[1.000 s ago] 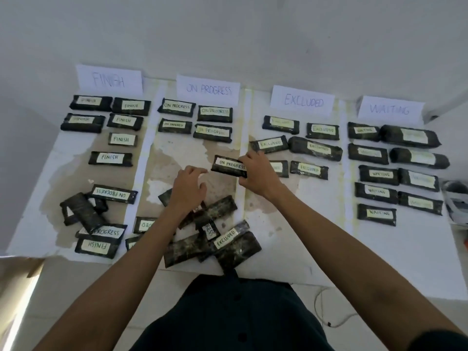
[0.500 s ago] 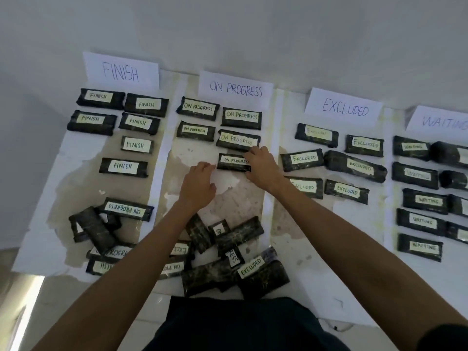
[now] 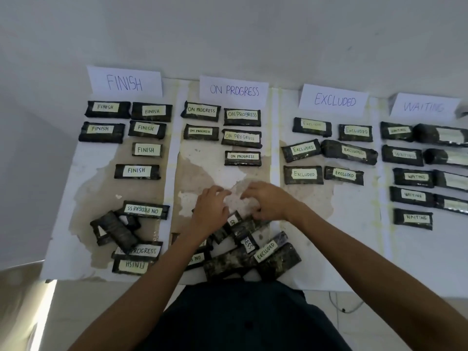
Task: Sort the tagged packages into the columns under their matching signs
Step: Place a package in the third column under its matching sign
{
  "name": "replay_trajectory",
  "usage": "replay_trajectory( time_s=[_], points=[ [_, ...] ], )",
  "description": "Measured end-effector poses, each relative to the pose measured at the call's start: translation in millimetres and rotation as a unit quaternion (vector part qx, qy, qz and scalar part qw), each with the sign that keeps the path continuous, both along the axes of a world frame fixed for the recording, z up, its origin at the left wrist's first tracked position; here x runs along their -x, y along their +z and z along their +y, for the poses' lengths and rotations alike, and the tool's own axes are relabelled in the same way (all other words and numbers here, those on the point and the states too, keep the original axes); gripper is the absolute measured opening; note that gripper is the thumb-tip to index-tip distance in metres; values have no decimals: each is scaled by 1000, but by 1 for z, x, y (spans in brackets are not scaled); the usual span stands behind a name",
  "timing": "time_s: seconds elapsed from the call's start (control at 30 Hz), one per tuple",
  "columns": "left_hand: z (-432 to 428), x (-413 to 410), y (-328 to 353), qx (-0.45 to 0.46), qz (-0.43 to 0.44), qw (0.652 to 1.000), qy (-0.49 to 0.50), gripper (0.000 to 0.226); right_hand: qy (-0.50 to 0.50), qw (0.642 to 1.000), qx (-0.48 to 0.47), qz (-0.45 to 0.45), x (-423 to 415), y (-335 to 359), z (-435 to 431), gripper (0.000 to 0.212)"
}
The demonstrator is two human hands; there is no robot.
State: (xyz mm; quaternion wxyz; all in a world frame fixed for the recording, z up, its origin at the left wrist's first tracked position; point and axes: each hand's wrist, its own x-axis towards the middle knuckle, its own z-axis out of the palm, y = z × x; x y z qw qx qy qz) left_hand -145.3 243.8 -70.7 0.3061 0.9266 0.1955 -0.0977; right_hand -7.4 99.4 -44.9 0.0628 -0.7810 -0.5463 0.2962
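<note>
Both hands back from ON PROGRESS pkg (image 3: 242, 158), now lying 3rd row under ON PROGRESS sign (image 3: 234, 90). L hand (image 3: 211, 211) + R hand (image 3: 272, 202) over unsorted pile (image 3: 253, 259) at near edge. Fingers loosely curled; any grip: cannot tell. Risk: pkgs overlap, some tags inverted or hidden, so a misread, or a lift drags neighbours.

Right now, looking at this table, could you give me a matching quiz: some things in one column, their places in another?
1 FINISH sign
2 WAITING sign
3 loose EXCLUDED package
4 upside-down ON PROGRESS package

A tilted in the near heap
B leftmost in the sign row
C rightmost in the sign row
D in the FINISH column

Pairs: 1-B, 2-C, 3-A, 4-D
</note>
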Motion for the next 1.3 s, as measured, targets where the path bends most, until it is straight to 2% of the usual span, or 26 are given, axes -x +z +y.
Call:
replay_trajectory(
  time_s=[0.13, 0.2, 0.27, 0.33, 0.43, 0.53, 0.63, 0.77, 0.87, 0.93, 0.97, 1.03, 1.1, 1.17, 1.3],
  points=[
    [-14, 24, -2, 8, 20, 999, -28, 38, 100, 988, 73, -94, 34, -8, -17, 64],
    [-19, 33, -4, 19, 25, 999, -30, 38, 108, 981, 66, -149, 45, -20, -27, 71],
    [-23, 37, -3, 25, 27, 999, -36, 39, 95, 982, 33, -161, 49, -29, -33, 65],
    [-25, 39, 1, 40, 21, 998, -31, 40, 72, 990, 20, -122, 50, -24, -32, 51],
    [-23, 40, 7, 106, 13, 994, -2, 38, -45, 998, 32, 8, 46, -4, -28, 39],
    [-21, 41, 15, 165, -1, 986, 34, 34, -168, 970, 54, 166, 40, 8, -29, 31],
    [-21, 42, 21, 208, 5, 974, 85, 29, -225, 951, 15, 212, 38, 13, -32, 26],
    [-23, 40, 25, 293, 1, 937, 190, 23, -287, 921, -36, 260, 44, 14, -31, 23],
    [-22, 39, 27, 311, -6, 926, 215, 26, -314, 902, -43, 294, 48, 17, -30, 22],
    [-20, 40, 29, 289, -7, 935, 207, 30, -332, 891, -43, 305, 51, 17, -29, 20],
    [-18, 41, 30, 240, -14, 954, 178, 35, -339, 889, -46, 306, 52, 18, -28, 19],
    [-14, 44, 28, 74, -45, 995, 55, 52, -352, 882, -54, 308, 54, 19, -25, 19],
    [-11, 46, 26, -55, -84, 993, -57, 63, -369, 872, -62, 315, 55, 22, -20, 21],
    [-8, 45, 25, -124, -118, 980, -97, 63, -381, 863, -69, 324, 55, 25, -15, 20],
    [-3, 37, 26, -169, -152, 966, -128, 57, -392, 853, -81, 336, 51, 29, -9, 18]
  ],
)
